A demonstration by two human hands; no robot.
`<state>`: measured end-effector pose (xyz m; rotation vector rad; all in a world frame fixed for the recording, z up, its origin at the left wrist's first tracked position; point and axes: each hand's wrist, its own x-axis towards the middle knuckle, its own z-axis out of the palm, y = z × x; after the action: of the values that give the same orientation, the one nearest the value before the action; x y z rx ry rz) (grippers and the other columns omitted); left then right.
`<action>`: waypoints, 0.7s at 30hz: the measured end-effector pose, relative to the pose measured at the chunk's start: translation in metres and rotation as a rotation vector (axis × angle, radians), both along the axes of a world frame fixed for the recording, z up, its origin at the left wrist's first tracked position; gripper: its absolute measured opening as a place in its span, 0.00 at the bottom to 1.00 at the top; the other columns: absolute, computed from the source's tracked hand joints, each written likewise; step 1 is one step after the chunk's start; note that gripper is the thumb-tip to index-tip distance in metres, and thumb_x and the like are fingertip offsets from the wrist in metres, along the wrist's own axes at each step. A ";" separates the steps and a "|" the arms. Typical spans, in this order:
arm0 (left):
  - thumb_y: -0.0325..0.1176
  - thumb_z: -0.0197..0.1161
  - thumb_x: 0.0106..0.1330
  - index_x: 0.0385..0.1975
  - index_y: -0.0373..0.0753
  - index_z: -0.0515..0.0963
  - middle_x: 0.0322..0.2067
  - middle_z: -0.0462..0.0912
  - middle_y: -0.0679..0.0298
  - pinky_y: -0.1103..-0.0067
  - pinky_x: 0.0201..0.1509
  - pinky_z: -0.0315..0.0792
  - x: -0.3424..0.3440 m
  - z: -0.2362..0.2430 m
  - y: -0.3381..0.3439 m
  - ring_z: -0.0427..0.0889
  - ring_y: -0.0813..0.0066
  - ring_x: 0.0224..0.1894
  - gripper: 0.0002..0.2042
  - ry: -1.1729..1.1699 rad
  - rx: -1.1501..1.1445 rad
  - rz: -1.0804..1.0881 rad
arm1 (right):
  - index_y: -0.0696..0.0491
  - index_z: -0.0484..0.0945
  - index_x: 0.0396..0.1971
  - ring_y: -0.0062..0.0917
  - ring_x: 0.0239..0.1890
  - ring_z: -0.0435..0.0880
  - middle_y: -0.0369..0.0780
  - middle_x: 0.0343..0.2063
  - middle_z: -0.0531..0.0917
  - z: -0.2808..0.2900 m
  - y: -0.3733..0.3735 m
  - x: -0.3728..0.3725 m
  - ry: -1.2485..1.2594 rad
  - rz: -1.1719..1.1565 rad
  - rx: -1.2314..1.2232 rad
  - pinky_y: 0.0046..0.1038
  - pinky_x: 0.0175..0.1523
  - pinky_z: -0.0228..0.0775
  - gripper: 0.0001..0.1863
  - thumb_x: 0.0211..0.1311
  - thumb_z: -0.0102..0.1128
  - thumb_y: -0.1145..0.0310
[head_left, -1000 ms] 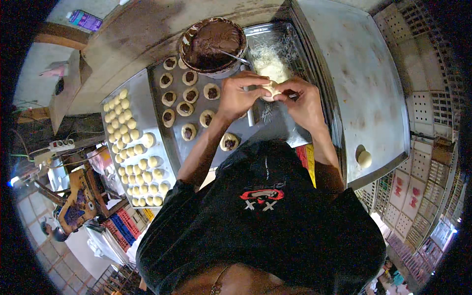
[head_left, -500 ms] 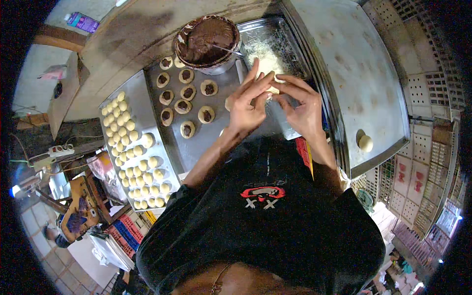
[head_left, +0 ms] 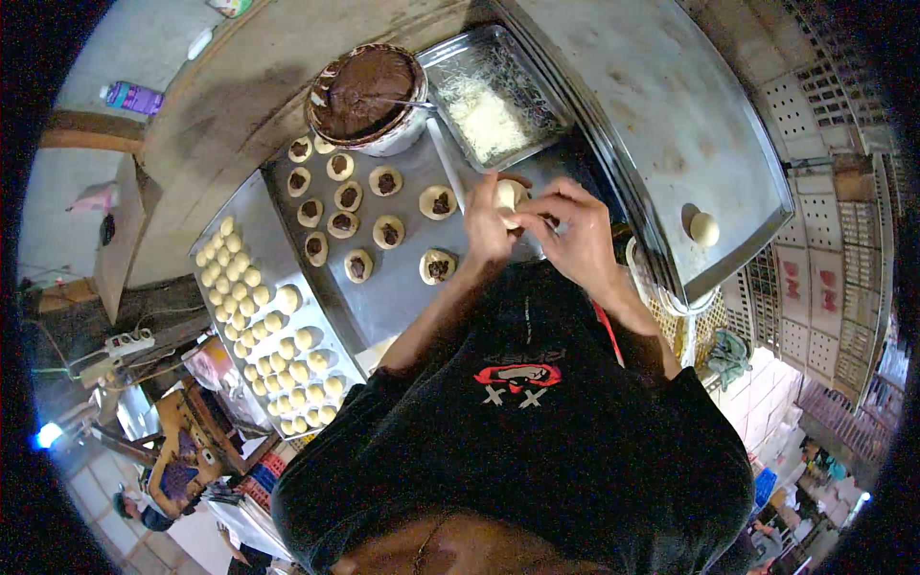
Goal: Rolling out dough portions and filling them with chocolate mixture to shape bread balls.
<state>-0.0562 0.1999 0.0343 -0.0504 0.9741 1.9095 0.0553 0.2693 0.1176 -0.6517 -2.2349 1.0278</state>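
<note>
My left hand [head_left: 487,225] cups a pale dough piece [head_left: 509,195], while my right hand [head_left: 570,230] pinches its edge with thumb and fingers. Both are just below a steel pan [head_left: 441,69] of white shreds [head_left: 484,120]. To their left, a grey tray [head_left: 379,302] holds several flattened dough rounds [head_left: 387,231] with dark brown filling. Above that tray stands a bucket [head_left: 388,144] of brown paste [head_left: 350,101], a utensil handle sticking out over its rim.
A left tray [head_left: 240,199] holds several dough balls [head_left: 253,277]. One ball [head_left: 703,229] sits on the right metal tray [head_left: 661,115]. A power strip [head_left: 129,340] and a bottle [head_left: 132,98] are at left. A person [head_left: 144,510] shows at lower left.
My view has shifted, showing more of the shred pan. The hands have come down off the shreds, and my left hand has turned more upright around the dough.
</note>
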 end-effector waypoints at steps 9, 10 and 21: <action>0.50 0.51 0.69 0.27 0.31 0.77 0.16 0.78 0.60 0.78 0.11 0.66 0.007 0.053 -0.005 0.75 0.73 0.13 0.24 0.602 -0.438 -0.429 | 0.54 0.84 0.29 0.35 0.38 0.83 0.41 0.37 0.83 0.006 -0.003 0.033 -0.094 0.097 0.085 0.33 0.42 0.77 0.07 0.47 0.67 0.76; 0.50 0.51 0.69 0.27 0.31 0.77 0.16 0.78 0.60 0.78 0.11 0.66 0.008 0.049 -0.005 0.75 0.73 0.13 0.24 0.602 -0.437 -0.433 | 0.55 0.84 0.30 0.34 0.37 0.84 0.41 0.36 0.84 0.013 0.000 0.033 -0.044 0.137 0.084 0.30 0.42 0.77 0.07 0.48 0.66 0.78; 0.50 0.52 0.67 0.29 0.33 0.78 0.19 0.77 0.65 0.83 0.13 0.60 0.028 0.044 0.002 0.72 0.81 0.15 0.23 0.302 -0.076 -0.449 | 0.56 0.84 0.31 0.29 0.35 0.84 0.40 0.33 0.84 0.029 0.009 0.060 -0.138 0.027 0.001 0.25 0.37 0.78 0.07 0.49 0.69 0.75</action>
<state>-0.0285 0.2022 0.0781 0.3921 1.1470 1.4884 0.1148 0.2783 0.1465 -0.7132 -2.3691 1.0230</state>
